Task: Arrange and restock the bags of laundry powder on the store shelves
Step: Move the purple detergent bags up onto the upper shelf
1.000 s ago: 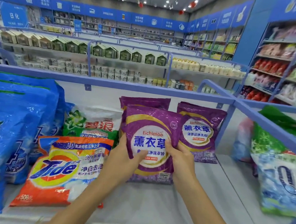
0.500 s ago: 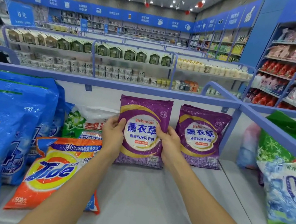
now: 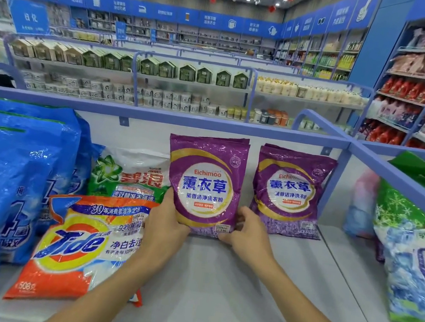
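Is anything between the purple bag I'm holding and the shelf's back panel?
Yes: a rear purple bag seems to stand right behind the held purple bag, only its top right edge showing. Nothing else visible.

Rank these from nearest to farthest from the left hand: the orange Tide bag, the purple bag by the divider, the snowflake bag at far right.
1. Orange Tide bag: just left of the left hand.
2. Purple bag by the divider: right, beyond the held purple bag.
3. Snowflake bag: far right, next compartment.
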`<state>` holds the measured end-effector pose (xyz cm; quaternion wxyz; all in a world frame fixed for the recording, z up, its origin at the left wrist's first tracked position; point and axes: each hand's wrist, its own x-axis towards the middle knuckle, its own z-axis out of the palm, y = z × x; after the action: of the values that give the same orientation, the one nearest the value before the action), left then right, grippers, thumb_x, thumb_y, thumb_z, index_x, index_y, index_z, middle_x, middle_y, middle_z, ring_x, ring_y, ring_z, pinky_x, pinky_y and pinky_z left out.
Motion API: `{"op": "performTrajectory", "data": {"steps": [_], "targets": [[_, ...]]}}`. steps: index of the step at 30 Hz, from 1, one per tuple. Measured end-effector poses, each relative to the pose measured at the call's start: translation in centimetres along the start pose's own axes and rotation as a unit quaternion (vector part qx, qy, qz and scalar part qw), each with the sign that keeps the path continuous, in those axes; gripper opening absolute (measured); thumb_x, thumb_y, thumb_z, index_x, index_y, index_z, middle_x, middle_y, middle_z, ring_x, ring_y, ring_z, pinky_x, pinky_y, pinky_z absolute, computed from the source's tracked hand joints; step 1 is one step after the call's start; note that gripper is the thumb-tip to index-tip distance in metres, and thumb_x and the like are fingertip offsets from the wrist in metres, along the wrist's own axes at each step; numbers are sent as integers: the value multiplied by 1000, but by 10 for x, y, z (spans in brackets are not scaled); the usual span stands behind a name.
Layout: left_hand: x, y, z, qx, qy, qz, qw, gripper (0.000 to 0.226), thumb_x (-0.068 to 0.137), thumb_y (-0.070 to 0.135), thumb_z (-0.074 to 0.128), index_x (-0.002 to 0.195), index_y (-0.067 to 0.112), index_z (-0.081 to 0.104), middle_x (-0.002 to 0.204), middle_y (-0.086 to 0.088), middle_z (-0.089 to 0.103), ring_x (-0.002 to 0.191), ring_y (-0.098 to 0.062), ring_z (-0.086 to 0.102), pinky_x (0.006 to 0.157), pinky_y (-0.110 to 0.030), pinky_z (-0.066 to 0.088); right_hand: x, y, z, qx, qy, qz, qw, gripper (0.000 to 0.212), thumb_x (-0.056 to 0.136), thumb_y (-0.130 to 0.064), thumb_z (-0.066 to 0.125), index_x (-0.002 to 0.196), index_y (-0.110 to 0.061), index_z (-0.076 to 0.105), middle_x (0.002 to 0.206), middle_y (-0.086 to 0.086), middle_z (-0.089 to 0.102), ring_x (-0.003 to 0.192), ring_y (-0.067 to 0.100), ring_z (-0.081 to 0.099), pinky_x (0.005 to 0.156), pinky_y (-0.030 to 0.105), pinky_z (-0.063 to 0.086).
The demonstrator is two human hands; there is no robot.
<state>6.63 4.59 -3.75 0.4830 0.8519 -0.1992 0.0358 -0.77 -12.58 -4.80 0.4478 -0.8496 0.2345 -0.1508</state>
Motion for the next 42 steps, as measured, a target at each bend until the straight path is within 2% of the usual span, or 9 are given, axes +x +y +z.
{"op": "performTrajectory", "data": {"steps": [4, 9, 14, 17, 19, 22, 29, 36, 42], "targets": [[3, 2, 2, -28, 12, 10, 999, 74, 71, 11, 89, 135, 23, 53, 110, 15, 65, 98, -6, 62, 76, -17, 47, 2, 1, -4, -1, -2, -13, 1000, 50, 77, -7, 86, 119, -13, 60, 110, -1, 69, 99, 16, 65, 84, 33, 56], [1, 6, 1, 65, -21, -47, 997, 53, 75, 15, 84, 121, 12, 58, 114, -5, 71, 106, -30, 66, 88, -43, 56, -6, 0, -11, -16, -22, -14, 1000, 43, 81, -13, 83, 120, -10, 63, 106, -3, 69, 97, 16, 66, 77, 23, 50], [-22, 12, -3, 102, -42, -34, 993, 32, 86, 24, 75, 113, 12, 62, 98, 3, 67, 88, -17, 59, 73, -28, 43, -24, 0, -19, -63, -16, -25, 998, 35, 92, -14, 72, 126, -7, 63, 109, 2, 67, 101, 19, 64, 83, 27, 47], [-44, 19, -11, 100, -45, 0, 994, 30, 89, 26, 72, 116, 15, 66, 98, 9, 68, 97, -14, 66, 68, -20, 40, -44, 5, -27, -149, -3, -55, 987, 30, 96, -18, 63, 124, -10, 61, 121, 8, 67, 109, 30, 63, 85, 35, 49], [-62, 24, -16, 122, -48, 38, 991, 41, 91, 29, 69, 128, 14, 64, 107, 6, 70, 102, -15, 64, 73, -18, 36, -61, 7, -28, -190, -4, -79, 979, 28, 98, -29, 59, 121, -14, 60, 121, 8, 65, 113, 33, 60, 84, 40, 48], [-93, 23, -25, 218, -82, 77, 969, 57, 96, 37, 65, 145, 12, 52, 132, -11, 66, 113, -28, 60, 93, -31, 38, -92, 9, -27, -228, -28, -90, 969, 50, 98, -48, 59, 139, -19, 56, 139, 5, 59, 127, 29, 55, 96, 42, 46], [-171, 8, -55, 285, -63, 129, 948, 62, 95, 44, 54, 143, 5, 54, 146, -17, 55, 137, -38, 48, 116, -49, 37, -180, 20, -36, -268, 36, -114, 956, 62, 98, -58, 54, 146, -19, 53, 148, -1, 55, 135, 22, 49, 108, 38, 41], [-263, -31, -86, 309, -56, 119, 942, 53, 98, 35, 62, 141, 5, 56, 149, -17, 52, 138, -41, 45, 115, -50, 36, -278, 46, -22, -298, 68, -117, 945, 62, 100, -54, 53, 148, -15, 51, 159, 6, 44, 148, 25, 37, 123, 42, 27], [-321, -61, -94, 304, -111, 74, 943, 57, 101, 40, 55, 147, 6, 49, 155, -15, 45, 145, -35, 36, 121, -44, 26, -341, 69, 2, -301, 7, -53, 952, 66, 103, -57, 46, 155, -16, 42, 163, 3, 38, 151, 21, 31, 122, 38, 26]]}}
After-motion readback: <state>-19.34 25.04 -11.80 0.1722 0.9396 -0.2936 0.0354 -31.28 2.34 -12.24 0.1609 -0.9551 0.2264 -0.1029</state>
